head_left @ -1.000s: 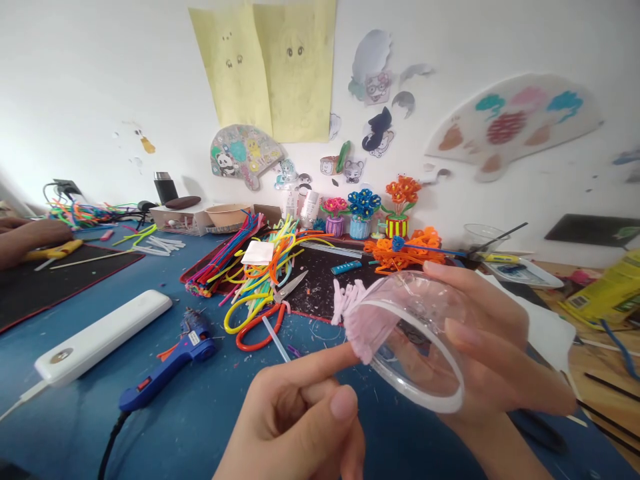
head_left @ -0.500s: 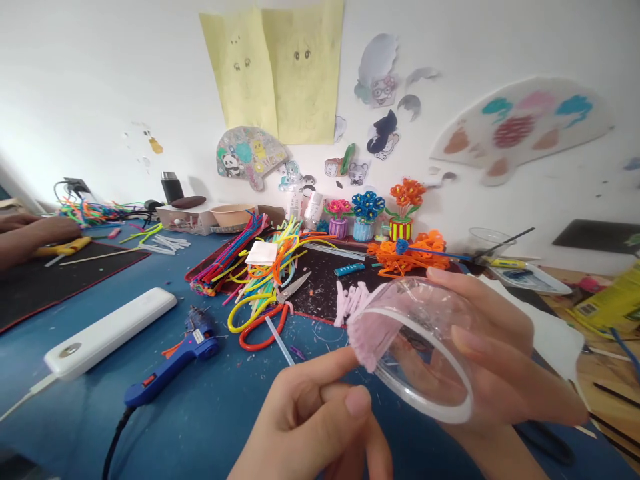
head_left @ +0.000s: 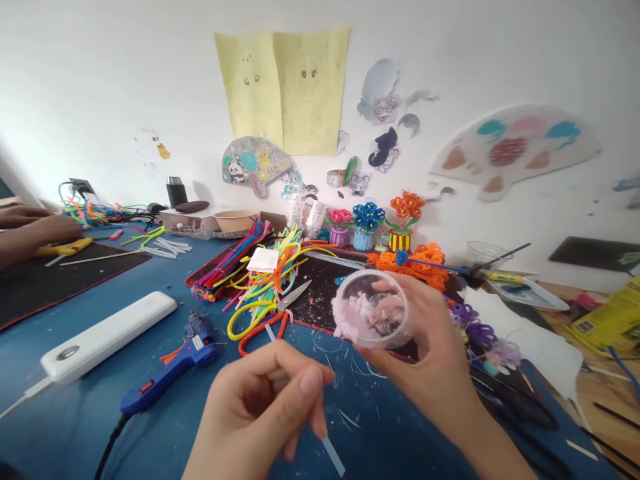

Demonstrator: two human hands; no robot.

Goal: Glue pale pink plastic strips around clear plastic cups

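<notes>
My right hand [head_left: 425, 340] grips a clear plastic cup [head_left: 395, 283] from its right side, with the open mouth tilted toward me. Short pale pink pipe cleaner pieces [head_left: 350, 313] line the cup's left outer side. My left hand [head_left: 270, 400] is apart from the cup, lower and to the left. Its thumb and index finger are pinched together; whatever may be between them is too small to make out. A translucent glue stick [head_left: 333, 457] runs under the left hand, its middle hidden. Scissors with red and yellow handles [head_left: 265, 337] lie just beyond that hand.
A blue glue gun [head_left: 170, 373] and a white power bank [head_left: 110, 337] lie at left. Pipe cleaner bundles [head_left: 240, 260] and small flower pots [head_left: 364, 237] stand behind. Purple pipe cleaner flowers [head_left: 473, 327] sit at right. Another person's hands [head_left: 45, 227] rest far left.
The cup has moved away from me, leftward, and turned so its mouth faces me. My left hand has come off the pink pieces and drawn back to the left, its index finger bending in.
</notes>
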